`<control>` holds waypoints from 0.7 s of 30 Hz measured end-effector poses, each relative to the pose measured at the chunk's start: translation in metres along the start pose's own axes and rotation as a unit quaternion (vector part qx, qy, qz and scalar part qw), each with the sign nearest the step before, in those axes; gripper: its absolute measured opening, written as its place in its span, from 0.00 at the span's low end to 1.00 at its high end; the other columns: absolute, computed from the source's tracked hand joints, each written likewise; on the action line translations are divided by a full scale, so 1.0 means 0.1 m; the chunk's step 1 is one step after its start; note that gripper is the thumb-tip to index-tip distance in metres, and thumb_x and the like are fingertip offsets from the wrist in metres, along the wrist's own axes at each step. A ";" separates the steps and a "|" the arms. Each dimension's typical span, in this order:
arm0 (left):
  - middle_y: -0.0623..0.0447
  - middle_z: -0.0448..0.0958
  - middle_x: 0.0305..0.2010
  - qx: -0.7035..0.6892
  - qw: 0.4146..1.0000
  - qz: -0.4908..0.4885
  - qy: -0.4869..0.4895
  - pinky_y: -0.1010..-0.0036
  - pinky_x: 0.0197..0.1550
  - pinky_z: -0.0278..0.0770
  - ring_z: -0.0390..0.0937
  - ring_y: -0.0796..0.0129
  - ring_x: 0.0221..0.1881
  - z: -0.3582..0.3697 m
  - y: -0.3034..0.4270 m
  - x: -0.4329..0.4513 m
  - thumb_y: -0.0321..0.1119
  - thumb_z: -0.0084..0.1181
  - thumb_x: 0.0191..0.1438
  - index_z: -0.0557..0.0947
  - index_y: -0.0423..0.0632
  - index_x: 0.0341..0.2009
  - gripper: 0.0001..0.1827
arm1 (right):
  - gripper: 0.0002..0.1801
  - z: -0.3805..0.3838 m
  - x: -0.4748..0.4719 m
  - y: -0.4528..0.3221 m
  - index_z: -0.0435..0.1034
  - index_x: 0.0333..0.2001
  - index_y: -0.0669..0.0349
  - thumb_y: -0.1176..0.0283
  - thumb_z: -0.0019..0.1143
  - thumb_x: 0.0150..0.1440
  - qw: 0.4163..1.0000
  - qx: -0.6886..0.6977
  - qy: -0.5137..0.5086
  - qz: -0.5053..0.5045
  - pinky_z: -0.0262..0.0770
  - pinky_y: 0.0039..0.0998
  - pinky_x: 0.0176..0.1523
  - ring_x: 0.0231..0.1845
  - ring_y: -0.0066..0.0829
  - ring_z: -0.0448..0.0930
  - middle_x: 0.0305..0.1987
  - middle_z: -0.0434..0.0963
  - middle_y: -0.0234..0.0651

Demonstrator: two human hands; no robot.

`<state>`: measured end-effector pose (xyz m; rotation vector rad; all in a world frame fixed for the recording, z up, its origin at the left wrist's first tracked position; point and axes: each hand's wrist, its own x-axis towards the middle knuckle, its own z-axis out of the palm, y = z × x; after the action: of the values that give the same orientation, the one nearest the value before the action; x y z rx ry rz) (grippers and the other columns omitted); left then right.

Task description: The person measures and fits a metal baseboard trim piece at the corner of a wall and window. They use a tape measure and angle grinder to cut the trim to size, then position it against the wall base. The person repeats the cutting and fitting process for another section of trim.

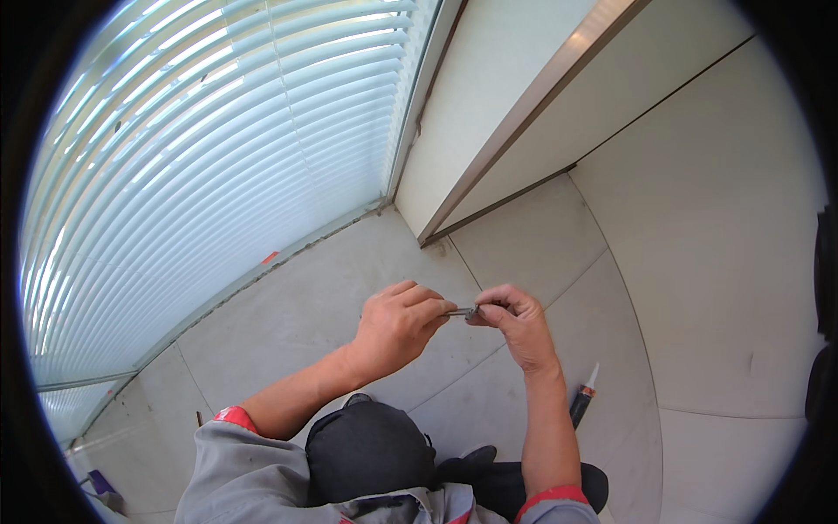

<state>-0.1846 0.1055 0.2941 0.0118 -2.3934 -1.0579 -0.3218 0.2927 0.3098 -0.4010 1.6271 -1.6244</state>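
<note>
My left hand pinches one end of a thin metal piece between thumb and fingers. At its other end, my right hand grips a small grey metal part with thumb and forefinger. The two pieces meet in the gap between my hands; whether they are joined cannot be made out. Both hands are raised in front of me over the tiled floor. My fingers hide most of what they hold.
A sealant cartridge with a white nozzle lies right of my right forearm. Slatted blinds behind glass rise at left. A panel with a metal edge strip juts out ahead. A purple object is at lower left. My dark-clad knee is below my hands.
</note>
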 end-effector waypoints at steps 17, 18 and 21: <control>0.46 0.78 0.25 -0.239 0.903 -0.329 -0.139 0.68 0.33 0.74 0.74 0.69 0.27 -0.16 -0.11 0.18 0.36 0.63 0.55 0.85 0.38 0.42 0.14 | 0.11 0.06 0.04 0.06 0.77 0.46 0.70 0.73 0.56 0.64 0.998 -0.015 0.068 -0.007 0.85 0.28 0.42 0.30 0.21 0.81 0.32 0.80 0.34; 0.46 0.78 0.25 -0.244 0.900 -0.332 -0.139 0.68 0.33 0.74 0.73 0.69 0.26 -0.13 -0.11 0.19 0.36 0.63 0.55 0.85 0.38 0.41 0.14 | 0.11 0.05 0.04 0.06 0.77 0.45 0.70 0.73 0.57 0.64 0.997 -0.019 0.073 -0.007 0.84 0.28 0.42 0.30 0.21 0.80 0.32 0.80 0.33; 0.47 0.77 0.24 -0.252 0.897 -0.335 -0.138 0.68 0.32 0.74 0.73 0.70 0.26 -0.08 -0.11 0.21 0.36 0.63 0.55 0.85 0.38 0.40 0.14 | 0.10 0.06 0.01 0.01 0.79 0.44 0.69 0.74 0.58 0.63 0.997 -0.028 0.078 0.001 0.81 0.25 0.40 0.29 0.20 0.80 0.30 0.80 0.31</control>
<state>-0.2009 0.0878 0.3000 0.5762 -2.3165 -2.0991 -0.3179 0.2873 0.3096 -0.3071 1.7906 -1.6468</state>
